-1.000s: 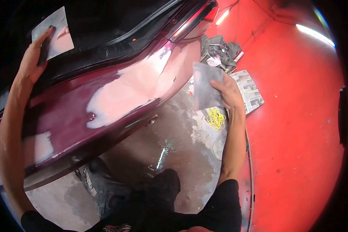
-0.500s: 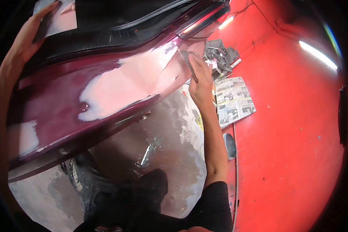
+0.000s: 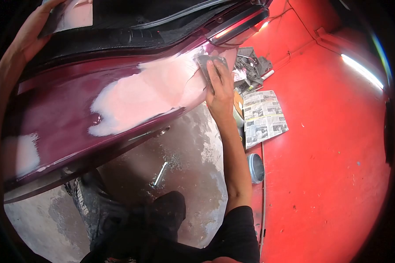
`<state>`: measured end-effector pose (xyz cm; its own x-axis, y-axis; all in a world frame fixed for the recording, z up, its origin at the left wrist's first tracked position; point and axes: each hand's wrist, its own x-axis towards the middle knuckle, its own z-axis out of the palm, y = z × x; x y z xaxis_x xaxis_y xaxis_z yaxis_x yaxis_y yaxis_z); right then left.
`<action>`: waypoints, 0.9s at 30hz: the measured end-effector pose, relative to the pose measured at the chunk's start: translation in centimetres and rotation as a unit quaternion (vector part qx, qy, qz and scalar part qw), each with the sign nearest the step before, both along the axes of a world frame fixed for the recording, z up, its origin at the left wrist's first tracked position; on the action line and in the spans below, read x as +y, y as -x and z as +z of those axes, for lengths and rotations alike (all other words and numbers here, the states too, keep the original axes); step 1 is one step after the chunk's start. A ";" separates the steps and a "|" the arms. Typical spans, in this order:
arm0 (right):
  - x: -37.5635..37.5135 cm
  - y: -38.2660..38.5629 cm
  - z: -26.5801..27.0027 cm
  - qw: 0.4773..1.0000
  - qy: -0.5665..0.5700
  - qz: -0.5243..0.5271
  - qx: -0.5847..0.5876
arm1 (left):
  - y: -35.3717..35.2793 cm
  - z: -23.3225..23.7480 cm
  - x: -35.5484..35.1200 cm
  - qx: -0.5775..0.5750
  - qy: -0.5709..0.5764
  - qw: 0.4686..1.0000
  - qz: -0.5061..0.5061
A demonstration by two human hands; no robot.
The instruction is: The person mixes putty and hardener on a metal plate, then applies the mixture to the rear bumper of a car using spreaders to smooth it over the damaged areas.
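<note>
A maroon car panel (image 3: 68,103) carries a wide, pale pink patch of body filler (image 3: 134,96). At its right end, below the tail light (image 3: 237,27), my right hand (image 3: 220,92) is closed on a thin, dark grey filler spreader (image 3: 203,65). The spreader lies against the patch, with my fingers stretched over its back. Up at the top left, my left hand (image 3: 28,39) grips a flat board (image 3: 79,16) smeared with pink filler; the frame's top edge cuts off part of both. A second, smaller filler patch (image 3: 27,153) shows on the panel's left.
A red wall (image 3: 329,153) stands to the right, with a lit tube lamp (image 3: 362,70). Beside my right arm are a newspaper-covered board (image 3: 265,120), a round tin (image 3: 255,168) and a crate of dark items (image 3: 252,65). The grey floor (image 3: 193,175) looks stained.
The spreader has turned from edge-on to flatter against the panel, and my right hand has shifted slightly left and down. My left hand with the board sits higher in view.
</note>
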<state>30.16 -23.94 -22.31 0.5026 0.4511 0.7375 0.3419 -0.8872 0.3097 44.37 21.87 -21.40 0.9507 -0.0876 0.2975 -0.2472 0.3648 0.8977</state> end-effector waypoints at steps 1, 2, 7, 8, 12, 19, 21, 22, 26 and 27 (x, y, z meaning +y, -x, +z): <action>-0.1 -0.3 0.1 1.000 -0.009 0.015 -0.002 | -0.1 -0.1 0.0 -0.005 0.004 1.000 0.003; -0.2 -0.4 0.1 0.999 -0.017 0.029 -0.005 | 0.0 -0.1 0.0 0.000 -0.003 1.000 0.012; 0.6 0.0 0.0 1.000 -0.004 -0.009 0.012 | 0.3 0.2 -0.3 0.027 -0.012 0.998 0.048; 0.7 0.1 0.0 1.000 -0.004 -0.010 0.017 | 0.2 0.1 -0.3 0.023 -0.013 0.998 0.051; 0.1 0.6 0.0 0.999 0.016 -0.002 0.045 | 0.6 0.1 -0.6 0.018 -0.008 0.997 0.079; -0.5 1.8 0.1 0.995 0.061 -0.013 0.084 | 1.2 0.3 -1.0 0.012 -0.024 0.993 0.117; -0.6 1.9 0.1 0.993 0.071 -0.015 0.090 | 1.9 1.0 -1.6 0.020 -0.006 0.992 0.123; -0.6 2.1 0.1 0.993 0.077 -0.018 0.092 | 2.3 1.3 -1.8 0.030 0.011 0.993 0.117; -0.7 2.5 0.3 0.989 0.102 -0.027 0.107 | 3.6 3.0 -2.6 0.072 0.093 0.989 0.092; -0.6 2.6 0.3 0.989 0.100 -0.025 0.106 | 3.7 3.3 -2.7 0.080 0.105 0.987 0.089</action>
<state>27.54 -24.59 -21.99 0.6612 0.5487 0.5117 0.3756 -0.8325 0.4073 40.62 19.17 -18.06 0.9818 0.1319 0.1364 -0.1852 0.5099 0.8401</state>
